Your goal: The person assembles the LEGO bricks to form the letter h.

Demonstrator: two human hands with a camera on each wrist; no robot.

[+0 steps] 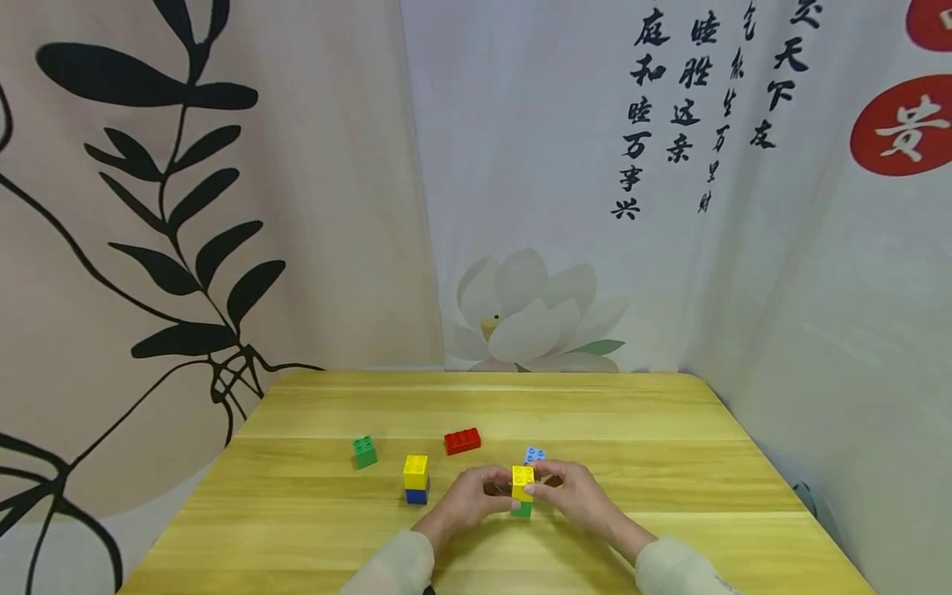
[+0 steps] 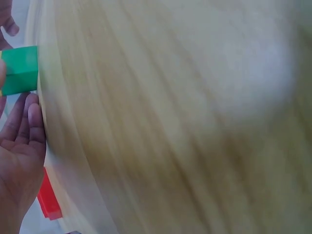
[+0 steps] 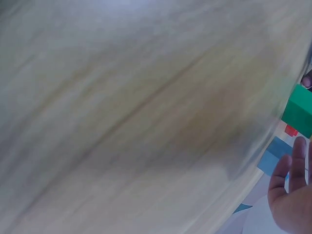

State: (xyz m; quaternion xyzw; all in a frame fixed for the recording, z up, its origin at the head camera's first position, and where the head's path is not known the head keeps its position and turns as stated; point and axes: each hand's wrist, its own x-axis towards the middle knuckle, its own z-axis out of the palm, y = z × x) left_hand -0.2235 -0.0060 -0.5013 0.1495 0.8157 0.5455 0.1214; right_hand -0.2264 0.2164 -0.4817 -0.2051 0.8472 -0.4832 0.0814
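A yellow brick (image 1: 523,479) sits on top of a green brick (image 1: 521,510), forming a small stack near the front middle of the table. My right hand (image 1: 576,493) pinches the yellow brick from the right, its thumb across the near face. From the left, my left hand (image 1: 476,496) holds the same stack, with the thumb low at the seam between the two colours. In the left wrist view the green brick (image 2: 20,70) shows beside the left fingers. The right wrist view catches the green brick (image 3: 298,111) above the right fingertips.
A light blue brick (image 1: 534,454) lies just behind the hands, partly hidden. Left of them stands a yellow block (image 1: 416,471) on a dark blue brick (image 1: 416,497). Farther back are a red brick (image 1: 463,441) and another green brick (image 1: 364,452). Curtains hang behind the wooden table (image 1: 312,529).
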